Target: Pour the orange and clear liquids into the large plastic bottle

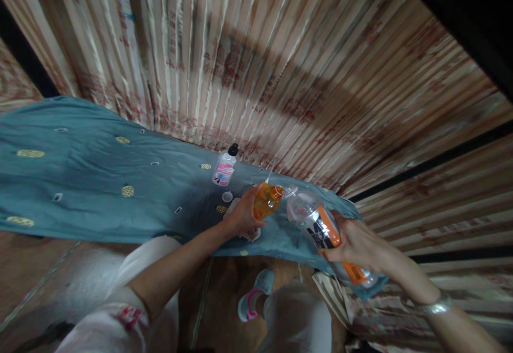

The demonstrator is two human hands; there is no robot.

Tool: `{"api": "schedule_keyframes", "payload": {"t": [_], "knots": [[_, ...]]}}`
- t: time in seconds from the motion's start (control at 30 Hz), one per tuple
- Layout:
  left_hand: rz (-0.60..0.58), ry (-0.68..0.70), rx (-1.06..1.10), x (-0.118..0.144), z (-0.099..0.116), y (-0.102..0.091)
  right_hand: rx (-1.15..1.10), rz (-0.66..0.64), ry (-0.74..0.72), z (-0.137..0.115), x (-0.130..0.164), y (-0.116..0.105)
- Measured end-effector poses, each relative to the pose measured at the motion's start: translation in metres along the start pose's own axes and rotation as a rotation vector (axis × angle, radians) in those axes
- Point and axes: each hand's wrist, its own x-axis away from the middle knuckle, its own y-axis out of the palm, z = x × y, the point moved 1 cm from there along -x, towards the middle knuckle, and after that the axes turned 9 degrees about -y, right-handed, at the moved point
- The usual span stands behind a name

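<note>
My left hand (240, 217) grips a small bottle of orange liquid (266, 201), tilted toward the right, over a blue cloth (100, 193). My right hand (355, 243) holds a larger clear plastic bottle with an orange and black label (320, 225), tipped so its mouth meets the mouth of the orange bottle. Under my left hand lies something white and crumpled, partly hidden.
A small spray bottle with a black cap and pink label (225, 167) stands on the cloth behind my hands. A small white cap (227, 196) lies near it. A striped curtain (280, 64) hangs behind. My shoe (252, 297) and knees are below.
</note>
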Motion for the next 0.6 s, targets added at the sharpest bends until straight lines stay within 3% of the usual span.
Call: {"api": "schedule_keyframes", "payload": {"t": [0.23,0.6], "knots": [[-0.002,-0.009,0.006,0.000,0.002,-0.001,-0.011,-0.116,0.073,-0.013,-0.001,-0.008],[-0.002,-0.015,-0.014,0.001,0.004,-0.001,0.016,-0.110,0.063,-0.016,0.000,-0.011]]}}
